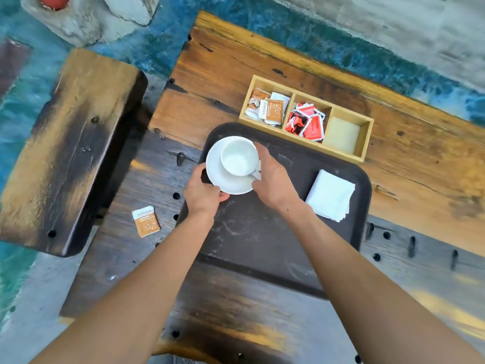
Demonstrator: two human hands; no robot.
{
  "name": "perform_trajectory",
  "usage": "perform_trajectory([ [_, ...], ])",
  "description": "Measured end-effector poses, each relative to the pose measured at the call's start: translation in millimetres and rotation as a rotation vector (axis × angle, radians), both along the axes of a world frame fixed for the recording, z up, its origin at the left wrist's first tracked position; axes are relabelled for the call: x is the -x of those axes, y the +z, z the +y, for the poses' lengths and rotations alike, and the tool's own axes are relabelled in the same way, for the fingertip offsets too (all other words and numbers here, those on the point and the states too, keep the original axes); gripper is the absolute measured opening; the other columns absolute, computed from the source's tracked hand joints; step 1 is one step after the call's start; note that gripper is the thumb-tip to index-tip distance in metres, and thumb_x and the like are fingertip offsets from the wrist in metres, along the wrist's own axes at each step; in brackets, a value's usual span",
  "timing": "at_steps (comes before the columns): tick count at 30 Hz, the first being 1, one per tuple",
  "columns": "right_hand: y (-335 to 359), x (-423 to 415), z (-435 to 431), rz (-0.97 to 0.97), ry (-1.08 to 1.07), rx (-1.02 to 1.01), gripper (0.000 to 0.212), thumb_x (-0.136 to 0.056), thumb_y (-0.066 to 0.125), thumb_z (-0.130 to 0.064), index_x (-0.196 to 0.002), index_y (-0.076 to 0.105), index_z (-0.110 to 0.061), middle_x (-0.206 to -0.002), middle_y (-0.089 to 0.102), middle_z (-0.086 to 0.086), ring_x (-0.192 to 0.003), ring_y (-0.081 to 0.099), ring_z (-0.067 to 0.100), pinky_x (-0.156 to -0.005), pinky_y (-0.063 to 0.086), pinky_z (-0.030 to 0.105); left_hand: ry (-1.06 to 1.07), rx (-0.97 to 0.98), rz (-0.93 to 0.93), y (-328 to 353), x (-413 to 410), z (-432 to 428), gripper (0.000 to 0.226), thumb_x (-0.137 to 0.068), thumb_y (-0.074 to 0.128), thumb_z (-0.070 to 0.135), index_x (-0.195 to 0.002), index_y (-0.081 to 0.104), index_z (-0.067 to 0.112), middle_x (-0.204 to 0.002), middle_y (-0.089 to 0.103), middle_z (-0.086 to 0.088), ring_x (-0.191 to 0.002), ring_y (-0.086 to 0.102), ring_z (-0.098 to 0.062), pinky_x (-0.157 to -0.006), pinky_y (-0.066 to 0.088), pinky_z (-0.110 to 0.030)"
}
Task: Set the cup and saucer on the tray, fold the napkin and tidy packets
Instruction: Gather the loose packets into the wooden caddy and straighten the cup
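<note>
A white cup (239, 156) stands on a white saucer (219, 177) at the far left corner of the dark tray (252, 232). My left hand (203, 194) grips the saucer's near left rim. My right hand (273, 177) holds the cup at its handle side, covering the handle partly. A folded white napkin (331, 195) lies on the tray's right side. One orange packet (146, 221) lies loose on the table, left of the tray.
A wooden box (366, 143) with three compartments sits behind the tray: orange packets (270, 107) on the left, red packets (305, 121) in the middle, a pale sheet on the right. A wooden bench (68, 148) stands to the left of the table.
</note>
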State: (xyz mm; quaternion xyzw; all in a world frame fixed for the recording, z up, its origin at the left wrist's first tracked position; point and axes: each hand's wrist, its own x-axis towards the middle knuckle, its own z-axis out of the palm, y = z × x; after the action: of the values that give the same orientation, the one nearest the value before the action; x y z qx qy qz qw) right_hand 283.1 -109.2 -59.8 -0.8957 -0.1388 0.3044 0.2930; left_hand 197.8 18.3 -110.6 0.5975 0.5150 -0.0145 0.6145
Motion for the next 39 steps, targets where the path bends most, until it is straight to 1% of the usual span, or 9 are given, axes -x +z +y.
perform_trajectory([
  [5, 0.6, -7.3, 0.9, -0.023, 0.101, 0.045, 0.077, -0.088, 0.052, 0.007, -0.154, 0.033, -0.028, -0.145, 0.056, 0.009, -0.131, 0.054, 0.033, -0.107, 0.048, 0.046, -0.016, -0.016, 0.021, -4.7, 8.1, 5.3, 0.055, -0.087, 0.070, -0.007, -0.128, 0.061, 0.029, -0.115, 0.067, -0.019, -0.092, 0.073, -0.034, -0.049, 0.056, -0.017],
  [7, -0.1, -6.6, 0.2, -0.032, 0.107, 0.043, 0.075, -0.088, 0.053, 0.006, -0.153, 0.035, -0.028, -0.144, 0.057, 0.008, -0.130, 0.054, 0.033, -0.107, 0.048, 0.046, -0.045, -0.028, 0.029, -5.9, 12.6, 6.3, 0.056, -0.087, 0.071, -0.005, -0.133, 0.060, 0.024, -0.102, 0.069, -0.016, -0.082, 0.074, -0.028, -0.051, 0.058, -0.019],
  [9, -1.3, -4.2, -0.6, -0.023, 0.093, 0.028, 0.074, -0.089, 0.053, 0.006, -0.152, 0.036, -0.028, -0.145, 0.057, 0.007, -0.131, 0.054, 0.032, -0.108, 0.047, 0.047, -0.082, -0.031, 0.037, -5.7, 16.1, 8.0, 0.060, -0.088, 0.070, -0.004, -0.139, 0.056, 0.025, -0.087, 0.069, -0.010, -0.072, 0.074, -0.020, -0.056, 0.060, -0.021],
  [14, -4.9, -5.6, -0.1, 0.000, 0.086, 0.046, 0.086, -0.086, 0.057, 0.007, -0.158, 0.026, -0.028, -0.153, 0.049, 0.008, -0.138, 0.049, 0.032, -0.112, 0.043, 0.043, -0.280, -0.013, 0.062, 4.6, 30.9, 26.8, 0.062, -0.091, 0.069, 0.007, -0.143, 0.049, 0.034, -0.094, 0.071, -0.007, -0.076, 0.076, -0.018, -0.079, 0.063, -0.029],
  [18, -6.6, 1.0, -8.9, 0.031, -0.078, 0.003, 0.086, -0.084, 0.063, 0.006, -0.156, 0.030, -0.026, -0.149, 0.053, 0.005, -0.131, 0.056, 0.025, -0.105, 0.045, 0.034, -0.447, -0.442, 0.102, 15.5, 72.9, 63.6, 0.039, -0.086, 0.069, 0.004, -0.122, 0.066, 0.018, -0.100, 0.070, -0.003, -0.090, 0.067, -0.018, -0.095, 0.053, -0.032],
  [22, -9.7, 24.4, -27.5, -0.034, -0.304, -0.076, 0.072, -0.081, 0.055, 0.009, -0.147, 0.044, -0.016, -0.133, 0.060, 0.006, -0.120, 0.058, 0.021, -0.095, 0.041, 0.023, -0.674, -0.783, 0.382, 8.3, 119.4, 109.0, 0.056, -0.074, 0.074, 0.000, -0.127, 0.063, 0.014, -0.116, 0.062, -0.017, -0.107, 0.052, -0.040, -0.091, 0.044, -0.046],
  [27, -15.3, 58.9, -45.5, -0.009, -0.385, -0.103, 0.063, -0.081, 0.053, 0.010, -0.138, 0.052, -0.015, -0.128, 0.062, 0.004, -0.115, 0.059, 0.020, -0.103, 0.050, 0.038, -0.773, -0.719, 0.416, 0.0, 140.5, 117.6, 0.037, -0.080, 0.072, 0.007, -0.115, 0.061, 0.012, -0.087, 0.070, -0.010, -0.094, 0.057, -0.039, -0.080, 0.049, -0.048],
  [34, -16.7, 71.1, -58.9, 0.016, -0.453, -0.130, 0.055, -0.083, 0.052, 0.009, -0.133, 0.056, -0.014, -0.126, 0.063, 0.002, -0.112, 0.061, 0.018, -0.101, 0.050, 0.031, -0.692, -0.628, 0.341, -8.4, 128.6, 98.2, 0.031, -0.080, 0.078, 0.018, -0.105, 0.062, 0.011, -0.095, 0.064, -0.011, -0.096, 0.057, -0.033, -0.085, 0.049, -0.046],
  [39, -15.7, 79.1, -64.8, 0.041, -0.493, -0.154, 0.048, -0.085, 0.050, 0.009, -0.127, 0.061, -0.012, -0.127, 0.065, 0.002, -0.114, 0.062, 0.018, -0.101, 0.049, 0.029, -0.578, -0.515, 0.365, -8.0, 119.0, 89.8, 0.028, -0.080, 0.077, 0.006, -0.098, 0.057, 0.013, -0.072, 0.060, -0.001, -0.082, 0.062, -0.029, -0.071, 0.045, -0.034],
])
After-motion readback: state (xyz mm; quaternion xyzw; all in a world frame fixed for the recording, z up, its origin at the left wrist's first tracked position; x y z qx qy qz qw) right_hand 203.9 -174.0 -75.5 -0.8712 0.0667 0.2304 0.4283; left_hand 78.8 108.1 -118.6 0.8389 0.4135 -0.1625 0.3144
